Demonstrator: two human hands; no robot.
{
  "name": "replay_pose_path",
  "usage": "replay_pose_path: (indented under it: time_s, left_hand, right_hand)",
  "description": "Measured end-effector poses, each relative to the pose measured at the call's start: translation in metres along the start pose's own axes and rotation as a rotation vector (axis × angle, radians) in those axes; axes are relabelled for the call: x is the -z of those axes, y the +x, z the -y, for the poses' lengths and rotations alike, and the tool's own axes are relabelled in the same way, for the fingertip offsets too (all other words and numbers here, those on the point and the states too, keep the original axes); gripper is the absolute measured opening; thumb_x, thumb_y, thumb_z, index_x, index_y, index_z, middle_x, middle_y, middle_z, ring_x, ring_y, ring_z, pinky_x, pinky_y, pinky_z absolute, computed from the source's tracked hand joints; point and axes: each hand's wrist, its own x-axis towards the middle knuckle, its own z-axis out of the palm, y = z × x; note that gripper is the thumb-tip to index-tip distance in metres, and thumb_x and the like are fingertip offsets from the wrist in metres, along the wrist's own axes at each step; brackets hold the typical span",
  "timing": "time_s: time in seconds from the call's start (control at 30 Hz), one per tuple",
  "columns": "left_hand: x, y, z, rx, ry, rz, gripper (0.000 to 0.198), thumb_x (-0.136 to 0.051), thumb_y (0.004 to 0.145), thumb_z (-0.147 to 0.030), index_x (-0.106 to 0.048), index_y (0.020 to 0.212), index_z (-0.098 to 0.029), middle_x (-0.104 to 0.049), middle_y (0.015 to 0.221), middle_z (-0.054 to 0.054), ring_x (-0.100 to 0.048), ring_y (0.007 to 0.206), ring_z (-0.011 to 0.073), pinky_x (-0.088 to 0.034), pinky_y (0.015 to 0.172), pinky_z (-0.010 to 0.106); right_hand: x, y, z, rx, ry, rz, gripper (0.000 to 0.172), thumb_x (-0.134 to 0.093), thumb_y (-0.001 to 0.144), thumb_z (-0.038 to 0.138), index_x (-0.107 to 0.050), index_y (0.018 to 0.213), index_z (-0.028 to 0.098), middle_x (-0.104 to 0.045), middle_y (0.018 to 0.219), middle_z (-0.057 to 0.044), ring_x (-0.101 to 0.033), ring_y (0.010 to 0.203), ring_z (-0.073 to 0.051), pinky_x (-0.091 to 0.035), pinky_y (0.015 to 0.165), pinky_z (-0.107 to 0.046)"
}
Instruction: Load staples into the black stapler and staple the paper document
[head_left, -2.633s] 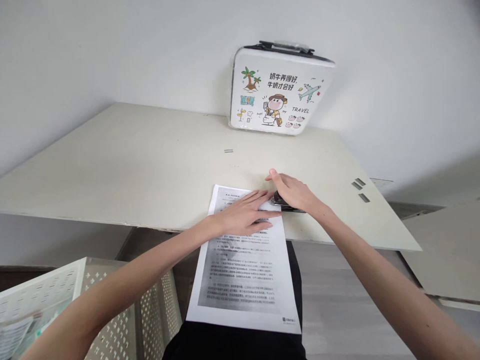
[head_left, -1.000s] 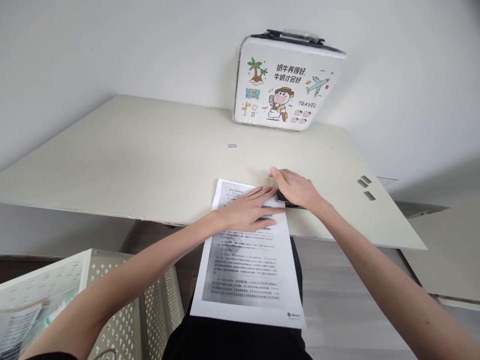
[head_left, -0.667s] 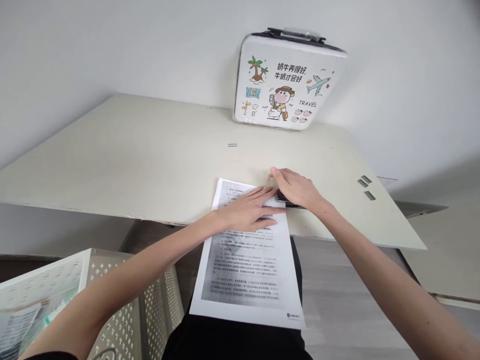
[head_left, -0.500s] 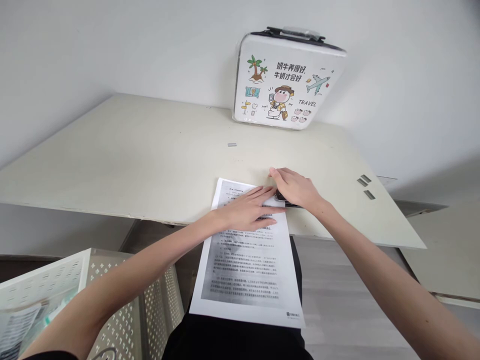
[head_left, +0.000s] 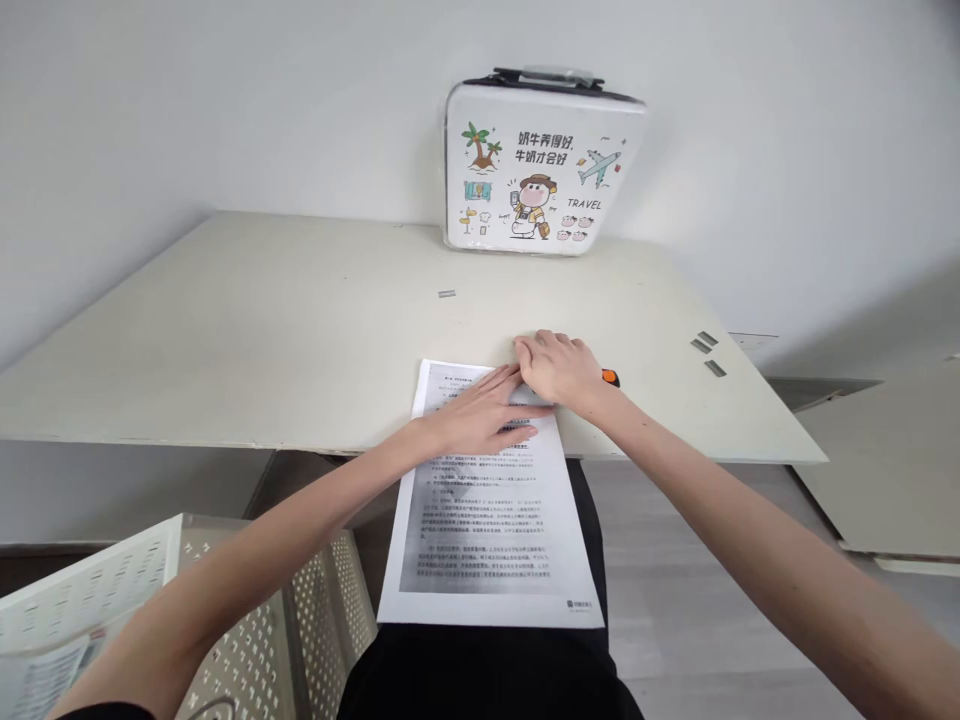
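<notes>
While the printed sheets point(head_left: 491, 520) are held flat at the table point(head_left: 300, 330) edge by the open left hand point(head_left: 480, 420), a largely hidden stapler point(head_left: 610, 377) is pressed onto their top right corner by the closed fingers point(head_left: 529, 350) of the right hand point(head_left: 559, 368); whether it has been fired cannot be told.

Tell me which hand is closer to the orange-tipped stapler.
Right. The right hand lies on the stapler, covering all but its orange end; the left hand lies flat on the printed sheet beside it.
</notes>
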Motion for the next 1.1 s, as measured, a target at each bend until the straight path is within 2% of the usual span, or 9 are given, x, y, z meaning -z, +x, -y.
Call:
replay_pose_path:
  time_s: [0.13,0.27,0.37,0.47,0.57,0.67,0.87,0.97,1.1]
  left_hand:
    - [0.000,0.000,0.002,0.001,0.019,0.021,0.045,-0.047,0.107,-0.045,-0.060,0.147,-0.033,-0.035,0.169,0.002,-0.020,0.160,0.0301,-0.022,0.131,0.055]
    - [0.002,-0.001,0.003,0.009,0.033,0.034,0.046,-0.047,0.107,-0.045,-0.057,0.151,-0.035,-0.029,0.172,0.000,-0.020,0.160,0.0304,-0.021,0.131,0.056]
    - [0.004,-0.001,0.002,0.015,0.033,0.037,0.046,-0.047,0.108,-0.046,-0.054,0.152,-0.038,-0.019,0.175,-0.003,-0.015,0.161,0.0309,-0.021,0.131,0.056]
    - [0.007,-0.003,0.001,0.037,0.024,0.043,0.045,-0.045,0.108,-0.046,-0.054,0.152,-0.039,-0.012,0.176,-0.005,-0.015,0.162,0.0308,-0.021,0.131,0.055]
    - [0.008,-0.008,0.003,0.075,0.013,0.045,0.046,-0.044,0.109,-0.048,-0.054,0.152,-0.038,-0.010,0.176,-0.004,-0.016,0.161,0.0307,-0.021,0.131,0.054]
    - [0.012,-0.015,0.008,0.118,0.012,0.062,0.047,-0.043,0.109,-0.049,-0.052,0.154,-0.037,-0.009,0.176,-0.003,-0.015,0.162,0.0302,-0.022,0.131,0.053]
    - [0.026,-0.025,0.023,0.157,0.032,0.095,0.046,-0.044,0.109,-0.047,-0.052,0.154,-0.039,-0.010,0.176,-0.004,-0.017,0.161,0.0290,-0.025,0.130,0.052]
    - [0.029,-0.024,0.030,0.162,0.066,0.096,0.045,-0.044,0.109,-0.046,-0.055,0.152,-0.036,-0.013,0.175,-0.002,-0.018,0.161,0.0290,-0.027,0.130,0.050]
    - [0.026,-0.022,0.034,0.143,0.180,0.053,0.043,-0.041,0.110,-0.044,-0.060,0.147,-0.032,-0.022,0.174,0.000,-0.023,0.160,0.0271,-0.025,0.130,0.052]
  right_hand:
    - [-0.003,0.000,0.007,-0.015,-0.053,-0.005,0.051,-0.022,0.109,0.035,-0.060,0.140,0.021,-0.062,0.136,-0.020,-0.058,0.122,-0.038,-0.040,0.100,-0.054]
    - [0.000,-0.001,0.005,0.027,-0.008,-0.051,0.048,-0.025,0.109,0.035,-0.065,0.130,0.021,-0.066,0.131,-0.018,-0.062,0.115,-0.035,-0.044,0.095,-0.049]
    - [0.003,-0.004,-0.004,0.047,0.106,-0.149,0.044,-0.027,0.110,0.033,-0.068,0.120,0.021,-0.071,0.122,-0.013,-0.067,0.106,-0.030,-0.046,0.087,-0.041]
    - [0.002,-0.014,-0.015,0.028,0.250,-0.300,0.044,-0.027,0.110,0.030,-0.070,0.112,0.022,-0.074,0.114,-0.009,-0.069,0.096,-0.024,-0.044,0.077,-0.033]
    - [-0.007,-0.032,-0.023,0.073,0.289,-0.453,0.050,-0.023,0.112,0.031,-0.071,0.101,0.020,-0.076,0.100,-0.008,-0.069,0.085,-0.020,-0.041,0.069,-0.031]
    - [-0.021,-0.050,-0.035,0.130,0.264,-0.522,0.055,-0.022,0.112,0.038,-0.071,0.095,0.019,-0.075,0.087,-0.009,-0.067,0.079,-0.021,-0.041,0.070,-0.032]
    - [-0.037,-0.068,-0.080,0.190,0.429,-0.398,0.045,-0.040,0.106,0.056,-0.065,0.122,0.022,-0.074,0.115,-0.012,-0.068,0.103,-0.028,-0.051,0.089,-0.039]
    - [-0.041,-0.074,-0.096,0.149,0.540,-0.342,0.044,-0.054,0.098,0.063,-0.066,0.119,0.025,-0.074,0.110,-0.009,-0.068,0.100,-0.028,-0.054,0.083,-0.040]
    - [-0.048,-0.084,-0.097,0.087,0.726,-0.314,0.045,-0.064,0.091,0.066,-0.070,0.109,0.026,-0.074,0.099,-0.006,-0.067,0.087,-0.025,-0.053,0.075,-0.036]
